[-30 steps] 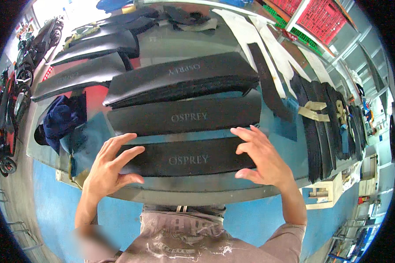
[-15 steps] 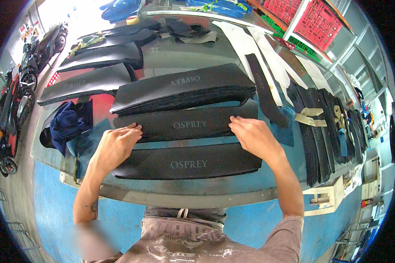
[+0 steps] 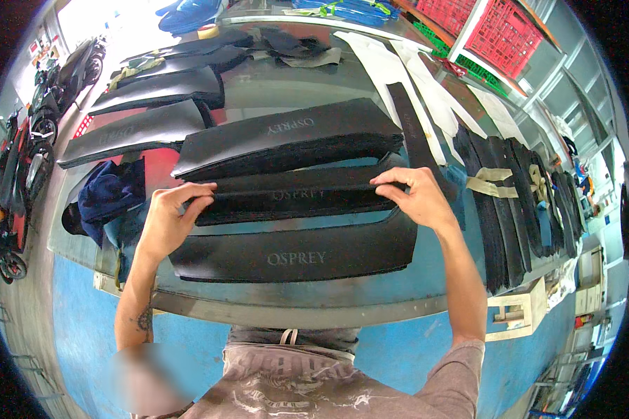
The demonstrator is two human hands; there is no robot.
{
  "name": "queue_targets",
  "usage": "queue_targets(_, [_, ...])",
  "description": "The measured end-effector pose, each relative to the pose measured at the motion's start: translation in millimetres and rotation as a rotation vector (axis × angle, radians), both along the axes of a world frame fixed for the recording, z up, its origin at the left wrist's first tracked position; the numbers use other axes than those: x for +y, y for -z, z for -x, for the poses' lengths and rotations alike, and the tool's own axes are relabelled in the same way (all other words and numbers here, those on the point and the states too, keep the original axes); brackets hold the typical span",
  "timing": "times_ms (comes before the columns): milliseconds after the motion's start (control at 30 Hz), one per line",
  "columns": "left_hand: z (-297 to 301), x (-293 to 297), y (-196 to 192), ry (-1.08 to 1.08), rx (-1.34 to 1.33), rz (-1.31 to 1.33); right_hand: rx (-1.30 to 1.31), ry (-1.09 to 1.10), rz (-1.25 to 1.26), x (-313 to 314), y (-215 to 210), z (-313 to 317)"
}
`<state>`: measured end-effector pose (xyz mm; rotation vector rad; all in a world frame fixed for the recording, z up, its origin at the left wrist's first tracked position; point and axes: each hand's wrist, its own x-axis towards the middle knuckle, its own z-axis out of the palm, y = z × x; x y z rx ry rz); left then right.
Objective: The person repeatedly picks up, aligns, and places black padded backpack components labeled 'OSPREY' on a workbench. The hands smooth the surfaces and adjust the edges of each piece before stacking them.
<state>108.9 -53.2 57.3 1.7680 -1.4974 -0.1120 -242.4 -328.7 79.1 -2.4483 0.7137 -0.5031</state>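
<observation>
A long black panel (image 3: pixel 298 197) with grey lettering stretches between my two hands, raised and bowed above the table. My left hand (image 3: pixel 171 216) pinches its left end between thumb and fingers. At the panel's right end, my right hand (image 3: pixel 419 195) has a similar pinch near the upper corner. Closer to me lies a stack of matching black panels (image 3: pixel 293 255), its right side reaching up below my right hand. Just beyond the held panel, a thicker black stack (image 3: pixel 286 136) lies with its lettering upside down.
Several black stacks (image 3: pixel 133 133) line the left of the table, beside a dark blue cloth (image 3: pixel 112 192). White strips (image 3: pixel 370 63) and a narrow black piece (image 3: pixel 412 129) lie to the right, before tied black bundles (image 3: pixel 500 209). A pale stool (image 3: pixel 514 314) stands below the table's right edge.
Both hands have shifted to the panel's upper edge and lifted it, so it now bends. More of the near stack's right end shows beneath it.
</observation>
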Motion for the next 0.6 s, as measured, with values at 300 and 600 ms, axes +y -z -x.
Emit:
queue_targets(300, [-14, 15, -20, -0.011, 0.400, 0.248, -0.471, 0.105, -0.064, 3, -30, 26])
queue_targets(600, [-8, 40, -13, 0.002, 0.495, 0.141, -0.404, 0.082, -0.049, 18, -24, 42])
